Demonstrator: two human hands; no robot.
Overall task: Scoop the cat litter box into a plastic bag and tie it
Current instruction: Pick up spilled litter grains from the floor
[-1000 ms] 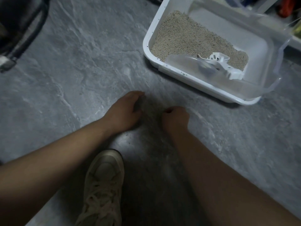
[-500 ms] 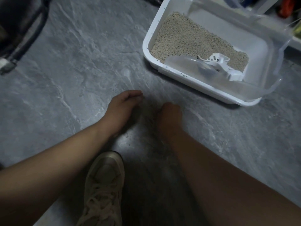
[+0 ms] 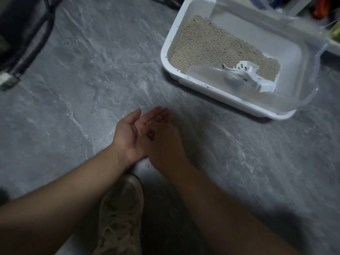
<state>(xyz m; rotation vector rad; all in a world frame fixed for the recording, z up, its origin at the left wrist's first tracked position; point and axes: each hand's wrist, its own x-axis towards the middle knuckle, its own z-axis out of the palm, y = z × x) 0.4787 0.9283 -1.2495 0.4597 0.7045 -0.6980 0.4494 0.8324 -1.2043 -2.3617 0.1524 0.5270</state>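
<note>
Near the floor (image 3: pixel 77 92), below and left of the litter box (image 3: pixel 217 94): left hand (image 3: pixel 134 133) now turned palm-up, fingers straight and relaxed, holding nothing clearly visible; half a second ago palm-down on the floor. Right hand (image 3: pixel 165 142) laid over the left palm, back toward the camera; finger curl cannot be told, and possibly a small dark speck at the contact. Both hands apart on the floor a second ago, now joined. Likely meaning: stray grains swept up and gathered into the palm, so clean-up around the box rather than scooping. No plastic bag in view; tying not yet begun.

Box: white rigid plastic, rounded corners, translucent guard around the far and right rim. Litter (image 3: pixel 207 43): fine beige granules, banked toward the left half, bare white bottom at right. Scoop (image 3: pixel 248 72): white slotted plastic, lying inside at the near wall, untouched. Floor: grey, stone-veined, matte. Pale laced shoe (image 3: pixel 121 214) between the forearms. Dark cable (image 3: pixel 33 45) at upper left.
</note>
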